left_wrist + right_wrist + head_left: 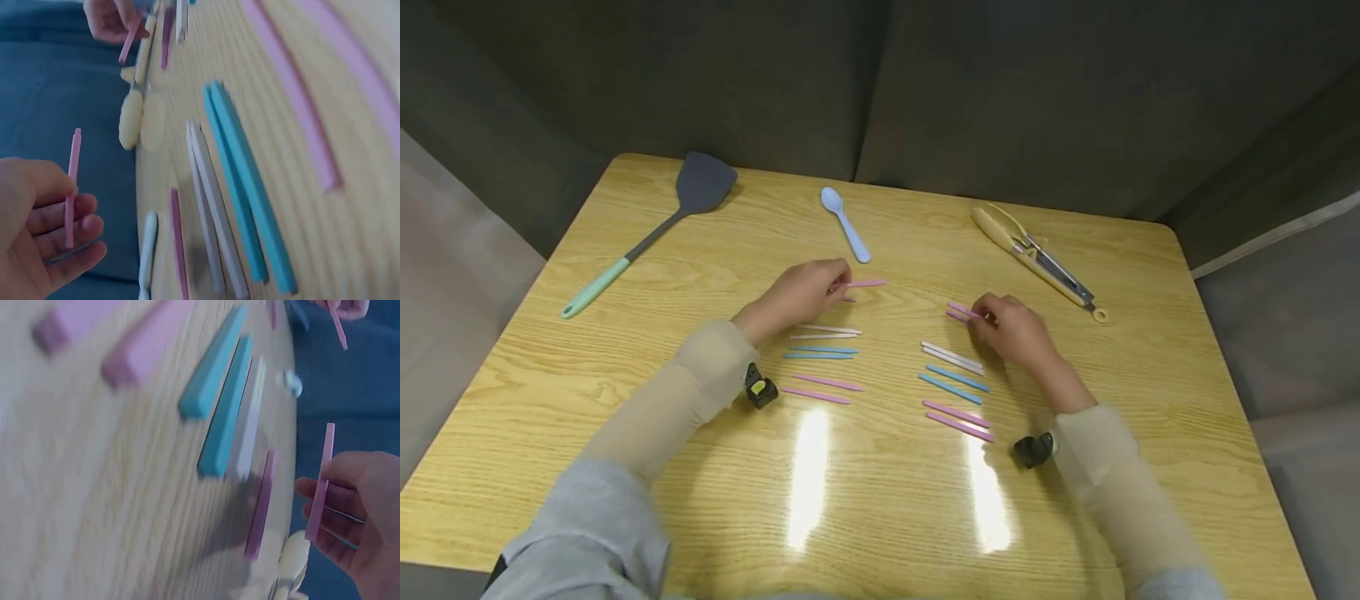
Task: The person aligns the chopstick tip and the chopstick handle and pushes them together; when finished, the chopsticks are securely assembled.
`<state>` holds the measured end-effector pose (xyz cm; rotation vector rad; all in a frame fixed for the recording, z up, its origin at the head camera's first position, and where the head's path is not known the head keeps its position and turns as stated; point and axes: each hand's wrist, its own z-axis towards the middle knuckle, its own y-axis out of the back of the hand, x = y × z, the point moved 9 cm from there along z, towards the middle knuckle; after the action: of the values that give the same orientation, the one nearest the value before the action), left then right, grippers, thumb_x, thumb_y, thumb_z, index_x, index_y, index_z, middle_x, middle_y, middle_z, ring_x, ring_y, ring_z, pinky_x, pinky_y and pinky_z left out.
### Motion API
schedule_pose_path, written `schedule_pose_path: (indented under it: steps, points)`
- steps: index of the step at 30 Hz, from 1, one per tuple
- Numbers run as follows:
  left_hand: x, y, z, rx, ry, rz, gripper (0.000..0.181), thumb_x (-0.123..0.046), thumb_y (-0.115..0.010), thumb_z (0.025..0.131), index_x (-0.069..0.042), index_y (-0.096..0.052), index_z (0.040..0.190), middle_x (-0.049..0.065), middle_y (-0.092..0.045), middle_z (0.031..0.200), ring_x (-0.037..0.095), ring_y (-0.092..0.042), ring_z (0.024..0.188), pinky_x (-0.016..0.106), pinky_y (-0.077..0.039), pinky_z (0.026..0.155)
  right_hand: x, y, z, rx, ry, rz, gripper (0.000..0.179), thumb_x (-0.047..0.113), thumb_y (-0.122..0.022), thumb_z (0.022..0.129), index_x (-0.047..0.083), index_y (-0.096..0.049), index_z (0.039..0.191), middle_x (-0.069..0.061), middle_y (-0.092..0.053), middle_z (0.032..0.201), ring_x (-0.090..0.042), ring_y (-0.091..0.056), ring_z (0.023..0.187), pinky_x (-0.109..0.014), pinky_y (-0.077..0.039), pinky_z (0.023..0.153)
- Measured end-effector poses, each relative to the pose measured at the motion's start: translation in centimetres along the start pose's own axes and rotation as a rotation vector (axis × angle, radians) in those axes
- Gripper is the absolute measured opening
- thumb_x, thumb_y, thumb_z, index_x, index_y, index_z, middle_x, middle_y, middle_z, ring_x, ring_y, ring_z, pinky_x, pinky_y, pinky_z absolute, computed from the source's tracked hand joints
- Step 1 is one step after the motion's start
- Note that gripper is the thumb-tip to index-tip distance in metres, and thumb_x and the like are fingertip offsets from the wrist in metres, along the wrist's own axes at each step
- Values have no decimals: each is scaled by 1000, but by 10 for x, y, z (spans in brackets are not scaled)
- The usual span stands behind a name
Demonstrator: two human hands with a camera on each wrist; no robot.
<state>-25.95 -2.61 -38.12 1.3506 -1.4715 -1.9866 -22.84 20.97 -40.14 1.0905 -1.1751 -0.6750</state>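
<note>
My left hand (808, 287) pinches a slim pink stick (73, 156) between thumb and fingers, raised above the table. Another pink stick (179, 250) lies below it. On the right side, my right hand (1011, 329) pinches a similar pink stick (329, 447), also lifted, while one more pink stick (259, 512) rests on the wood beneath. Nearer me on the left lie pairs of white sticks (823, 337), blue sticks (820, 356) and pink sticks (827, 383). A matching right group has white sticks (952, 358), blue sticks (955, 383) and pink sticks (958, 423).
A turner (703, 183) with a green handle lies at the back left of the wooden table (880, 500). Behind the hands are a pale blue spoon (850, 225) and, to the right, yellow-tipped tongs (1037, 258). Dark curtains (1000, 92) hang behind the table.
</note>
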Motion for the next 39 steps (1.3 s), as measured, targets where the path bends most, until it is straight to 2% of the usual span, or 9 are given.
schedule_pose_path:
  steps: [6, 10, 15, 19, 22, 27, 39]
  points:
    - [-19, 3, -17, -6, -22, -325, 10, -8, -49, 89, -4, -55, 97, 5, -57, 84, 15, -51, 73, 26, -44, 65, 25, 4, -11, -35, 61, 118, 12, 10, -57, 86, 5, -61, 96, -10, -60, 85, -22, -54, 77, -38, -46, 65]
    - [-32, 4, -26, 3, -56, -424, 11, -6, -46, 90, -3, -52, 99, 4, -50, 77, 15, -43, 64, 25, -37, 57, 37, 7, -18, -34, 79, 212, 12, 8, -57, 86, 4, -60, 97, -9, -60, 87, -22, -53, 80, -38, -47, 70]
    - [-43, 3, -32, -30, -109, -439, 11, -6, -47, 91, -3, -53, 100, 3, -48, 76, 14, -40, 64, 24, -36, 56, 50, 10, -26, -26, 96, 358, 12, 5, -57, 86, 4, -59, 98, -7, -59, 89, -18, -54, 82, -37, -48, 74]
    - [-46, 4, -34, -91, -132, -433, 12, -10, -52, 90, -3, -59, 97, 3, -55, 79, 12, -45, 65, 24, -40, 57, 56, 14, -29, -40, 90, 441, 12, 4, -57, 86, 4, -59, 98, -7, -58, 87, -17, -50, 73, -32, -45, 63]
    - [-47, 4, -35, -132, -132, -446, 12, -11, -55, 89, -5, -62, 96, 2, -59, 83, 11, -48, 66, 24, -43, 59, 60, 17, -30, -43, 60, 506, 12, 3, -56, 86, 3, -60, 98, -11, -60, 93, -16, -46, 65, -26, -41, 55]
    - [-49, 4, -35, -175, -134, -445, 11, -11, -57, 87, -5, -65, 94, 1, -59, 81, 11, -46, 65, 23, -41, 57, 59, 18, -30, -62, 65, 541, 15, 4, -57, 86, 3, -62, 100, -14, -60, 107, -14, -47, 65, -23, -40, 54]
    - [-53, 3, -36, -188, -130, -442, 10, -11, -59, 86, -5, -66, 91, 1, -58, 78, 11, -42, 63, 23, -37, 55, 59, 17, -30, -62, 46, 586, 15, 5, -58, 86, 3, -62, 100, -14, -60, 106, -11, -54, 76, -21, -45, 61]
